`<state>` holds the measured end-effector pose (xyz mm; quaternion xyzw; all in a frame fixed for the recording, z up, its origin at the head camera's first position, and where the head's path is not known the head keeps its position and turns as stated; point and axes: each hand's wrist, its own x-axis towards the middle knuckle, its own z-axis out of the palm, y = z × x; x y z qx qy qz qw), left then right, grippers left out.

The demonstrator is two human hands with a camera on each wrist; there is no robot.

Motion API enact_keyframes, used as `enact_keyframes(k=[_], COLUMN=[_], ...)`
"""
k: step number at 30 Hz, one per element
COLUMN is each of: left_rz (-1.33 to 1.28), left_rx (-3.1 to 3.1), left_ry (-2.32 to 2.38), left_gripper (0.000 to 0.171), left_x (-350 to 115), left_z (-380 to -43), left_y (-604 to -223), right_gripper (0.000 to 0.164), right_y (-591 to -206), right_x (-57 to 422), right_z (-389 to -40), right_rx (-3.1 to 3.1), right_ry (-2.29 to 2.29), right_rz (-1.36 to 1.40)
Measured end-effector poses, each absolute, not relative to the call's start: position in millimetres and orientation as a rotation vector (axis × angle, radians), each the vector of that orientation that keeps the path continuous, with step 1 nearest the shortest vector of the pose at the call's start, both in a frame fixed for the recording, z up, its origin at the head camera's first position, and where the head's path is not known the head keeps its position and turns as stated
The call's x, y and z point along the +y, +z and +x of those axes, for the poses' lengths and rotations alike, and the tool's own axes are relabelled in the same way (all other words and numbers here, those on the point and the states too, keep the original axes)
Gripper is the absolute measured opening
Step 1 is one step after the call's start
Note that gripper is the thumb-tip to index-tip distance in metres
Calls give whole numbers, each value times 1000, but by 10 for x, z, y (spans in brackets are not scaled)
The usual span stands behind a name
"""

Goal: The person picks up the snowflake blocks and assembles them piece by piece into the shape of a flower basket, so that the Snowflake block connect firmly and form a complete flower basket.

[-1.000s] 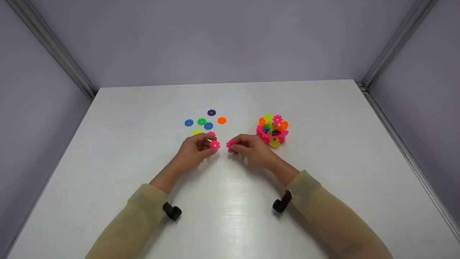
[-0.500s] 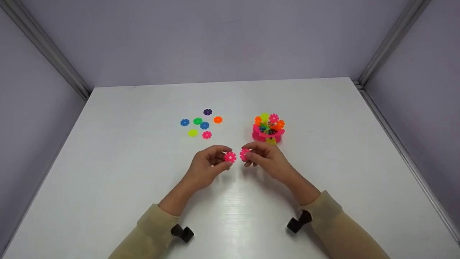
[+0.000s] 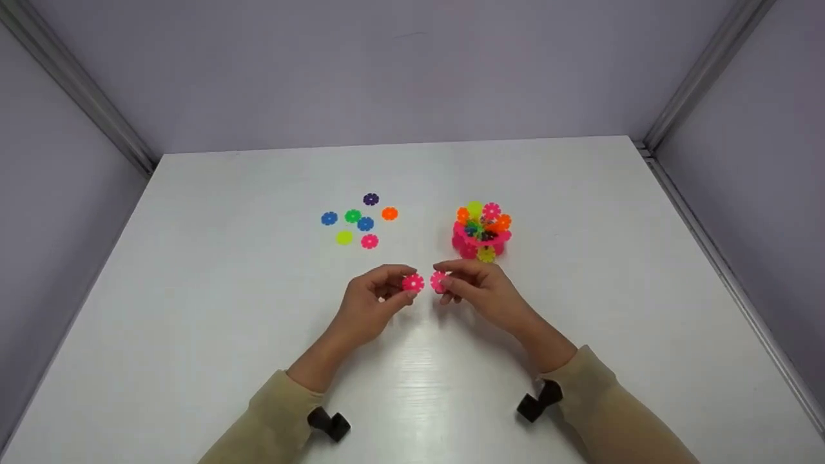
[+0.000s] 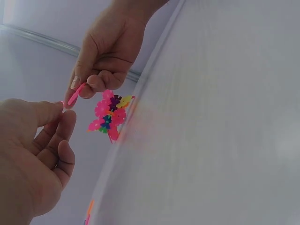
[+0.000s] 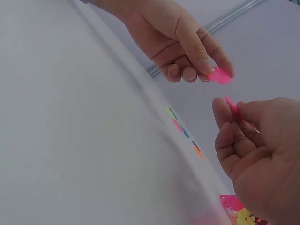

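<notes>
Between thumb and fingers, my left hand (image 3: 372,301) pinches a pink flower-shaped disc (image 3: 413,283). Facing it, my right hand (image 3: 488,291) pinches a second pink disc (image 3: 437,281), partly covered by the thumb. A small gap separates the two discs. In the right wrist view the left hand's disc (image 5: 220,75) shows its flat side, while the right hand's disc (image 5: 231,106) is seen nearly edge-on. Both hands are raised above the white table (image 3: 245,212). Just beyond the right hand stands a pink basket-like build (image 3: 481,243) of joined discs, with orange, yellow and green ones on it.
Several loose discs lie beyond the left hand: purple (image 3: 370,199), orange (image 3: 389,213), green (image 3: 352,216), two blue ones (image 3: 329,218), yellow (image 3: 344,238) and pink (image 3: 369,241). Pale walls (image 3: 412,77) border the table's back and sides.
Both hands, each holding its pink disc, have come nearer to the person and slightly right, away from the loose discs. Over the last half second they have barely moved.
</notes>
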<state>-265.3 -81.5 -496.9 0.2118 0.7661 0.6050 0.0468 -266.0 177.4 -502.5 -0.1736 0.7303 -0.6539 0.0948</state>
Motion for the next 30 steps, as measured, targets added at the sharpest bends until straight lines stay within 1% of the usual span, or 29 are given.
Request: enact_keyframes(k=[8,17,30], left_rz=[645,627,786], left_rx=[2356,2369,2335], left_ry=[1813,1820,1864], left_gripper=[31,25,24], left_x=[-802,-806,-810], left_z=[-2647,-2636,-2631], left_y=[-5001,-5015,-5051], right_gripper=[38,39,40], right_y=[-5046,-5045,-5025], right_x=[1755,1751,1766], right_z=[-2651,-2643,-2632], right_rx=[2149,2136,2154], right_ry=[-1883,-1863,-1805], right_rz=[-531,-486,-580])
